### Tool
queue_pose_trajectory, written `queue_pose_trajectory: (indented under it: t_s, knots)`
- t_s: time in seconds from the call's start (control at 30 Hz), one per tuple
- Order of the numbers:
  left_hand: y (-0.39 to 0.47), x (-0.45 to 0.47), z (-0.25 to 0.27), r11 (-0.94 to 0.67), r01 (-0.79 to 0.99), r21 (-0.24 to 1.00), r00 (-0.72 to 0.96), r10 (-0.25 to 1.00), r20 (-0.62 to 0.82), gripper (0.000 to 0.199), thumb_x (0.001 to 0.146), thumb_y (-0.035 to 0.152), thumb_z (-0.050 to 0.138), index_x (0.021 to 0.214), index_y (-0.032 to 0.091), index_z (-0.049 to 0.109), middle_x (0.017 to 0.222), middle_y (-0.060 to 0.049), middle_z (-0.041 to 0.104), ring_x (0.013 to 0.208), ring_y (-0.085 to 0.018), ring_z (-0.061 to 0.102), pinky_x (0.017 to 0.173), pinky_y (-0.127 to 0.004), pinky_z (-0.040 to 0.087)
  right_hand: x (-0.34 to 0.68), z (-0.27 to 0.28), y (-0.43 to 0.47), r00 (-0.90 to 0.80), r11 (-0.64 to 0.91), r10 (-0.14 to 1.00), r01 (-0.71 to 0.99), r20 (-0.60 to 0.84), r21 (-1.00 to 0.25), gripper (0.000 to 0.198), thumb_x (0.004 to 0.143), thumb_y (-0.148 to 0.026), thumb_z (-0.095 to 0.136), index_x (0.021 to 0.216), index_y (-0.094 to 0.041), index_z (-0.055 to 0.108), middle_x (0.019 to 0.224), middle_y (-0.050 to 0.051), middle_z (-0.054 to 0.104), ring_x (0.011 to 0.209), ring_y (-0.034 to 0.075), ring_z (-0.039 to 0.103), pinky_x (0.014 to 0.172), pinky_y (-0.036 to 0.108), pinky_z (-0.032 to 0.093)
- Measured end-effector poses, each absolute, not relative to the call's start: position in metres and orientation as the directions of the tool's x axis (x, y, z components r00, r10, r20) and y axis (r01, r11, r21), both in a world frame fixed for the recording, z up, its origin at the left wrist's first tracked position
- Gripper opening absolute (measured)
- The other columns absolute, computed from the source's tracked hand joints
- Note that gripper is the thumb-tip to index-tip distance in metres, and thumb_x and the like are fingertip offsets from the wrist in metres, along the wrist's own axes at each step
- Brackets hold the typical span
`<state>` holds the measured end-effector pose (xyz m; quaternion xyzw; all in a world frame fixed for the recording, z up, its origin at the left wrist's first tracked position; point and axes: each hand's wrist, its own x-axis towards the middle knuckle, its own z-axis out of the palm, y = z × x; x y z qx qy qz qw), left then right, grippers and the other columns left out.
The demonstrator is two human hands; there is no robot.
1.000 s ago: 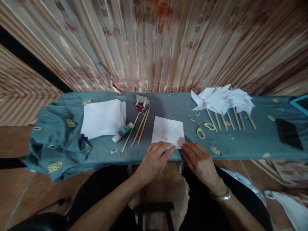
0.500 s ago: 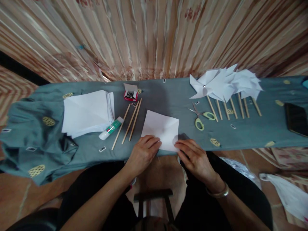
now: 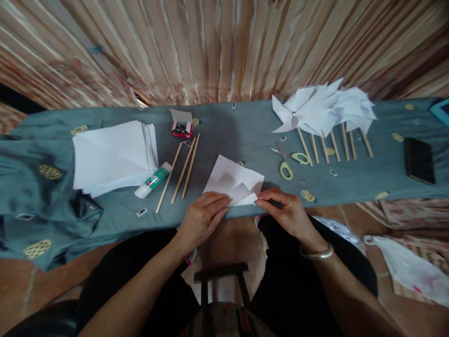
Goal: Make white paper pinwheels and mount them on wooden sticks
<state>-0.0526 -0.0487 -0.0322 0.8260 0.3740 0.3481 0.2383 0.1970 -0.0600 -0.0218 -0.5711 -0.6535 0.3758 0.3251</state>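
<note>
A white square sheet of paper (image 3: 232, 175) lies at the table's near edge, its near right corner lifted and bent over toward the middle. My right hand (image 3: 286, 209) pinches that corner between thumb and fingertips. On the near left edge of the sheet, my left hand (image 3: 205, 214) grips it with fingers pressed together. Left of the sheet are three wooden sticks (image 3: 183, 172) and a green-and-white glue stick (image 3: 153, 180). Scissors (image 3: 286, 156) with light green handles lie to its right, blades apart.
A stack of white paper (image 3: 112, 157) is at the left. Behind the sticks stands an open red box (image 3: 181, 131) of small dark metallic pieces. Several paper pinwheels (image 3: 312, 110) on sticks lie at back right, with a black phone (image 3: 419, 160) beyond. A curtain (image 3: 217, 51) hangs behind the table.
My right hand has lifted the sheet's near right corner and bent it inward; before, the sheet lay flat. My left hand stays on the near left edge. The whole view has shifted slightly.
</note>
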Motion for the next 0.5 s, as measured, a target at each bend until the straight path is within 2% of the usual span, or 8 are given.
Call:
queue_pose_trajectory:
  t_s: [0.17,0.23,0.33,0.4,0.43,0.5]
  knots:
    - [-0.048,-0.051,-0.033,-0.558,0.437,0.705,0.449,0.815,0.367,0.018,0.094,0.02,0.054,0.1,0.014,0.071,0.099,-0.009,0.074,0.093,-0.018,0.068,0.085,-0.034,0.058,0.193,-0.025,-0.056,-0.101,0.009,0.994,0.47,-0.043,-0.882,0.019,0.082,-0.041,0.069,0.077,-0.022,0.071,0.076,0.001,0.071,0.071,0.017,0.065,0.067,0.029,0.051]
    - [-0.048,-0.051,-0.032,-0.542,0.433,0.72,0.439,0.825,0.357,0.019,0.095,0.021,0.053,0.097,0.014,0.071,0.096,-0.009,0.074,0.091,-0.018,0.068,0.083,-0.034,0.058,0.193,-0.024,-0.054,-0.097,0.018,0.995,0.469,-0.031,-0.883,0.017,0.081,-0.04,0.07,0.081,-0.023,0.072,0.078,0.002,0.071,0.071,0.017,0.064,0.068,0.03,0.051]
    - [-0.047,-0.051,-0.031,-0.502,0.427,0.752,0.41,0.849,0.333,0.022,0.095,0.022,0.051,0.096,0.014,0.071,0.095,-0.009,0.074,0.091,-0.018,0.069,0.084,-0.033,0.057,0.193,-0.02,-0.05,-0.129,0.097,0.991,0.442,0.044,-0.892,0.019,0.079,-0.039,0.073,0.091,-0.025,0.074,0.093,0.004,0.074,0.088,0.02,0.066,0.082,0.035,0.052]
    - [-0.048,-0.051,-0.031,-0.454,0.424,0.784,0.382,0.874,0.301,0.023,0.096,0.023,0.05,0.096,0.014,0.071,0.096,-0.009,0.075,0.092,-0.018,0.07,0.086,-0.032,0.057,0.193,-0.018,-0.047,-0.165,0.152,0.982,0.413,0.09,-0.898,0.017,0.079,-0.039,0.074,0.09,-0.026,0.074,0.105,0.005,0.074,0.102,0.022,0.065,0.095,0.04,0.048]
    - [-0.048,-0.052,-0.031,-0.431,0.423,0.797,0.367,0.886,0.284,0.023,0.096,0.024,0.05,0.096,0.015,0.071,0.097,-0.009,0.075,0.093,-0.018,0.07,0.087,-0.032,0.057,0.193,-0.017,-0.046,-0.177,0.16,0.98,0.401,0.095,-0.902,0.016,0.08,-0.039,0.073,0.088,-0.025,0.074,0.108,0.005,0.073,0.105,0.023,0.065,0.098,0.041,0.046]
    - [-0.049,-0.052,-0.032,-0.396,0.421,0.816,0.35,0.901,0.257,0.024,0.096,0.025,0.05,0.096,0.015,0.072,0.098,-0.009,0.075,0.094,-0.019,0.07,0.088,-0.031,0.056,0.193,-0.016,-0.044,-0.183,0.126,0.982,0.396,0.056,-0.91,0.016,0.083,-0.04,0.069,0.085,-0.025,0.074,0.105,0.005,0.074,0.101,0.022,0.066,0.094,0.039,0.049]
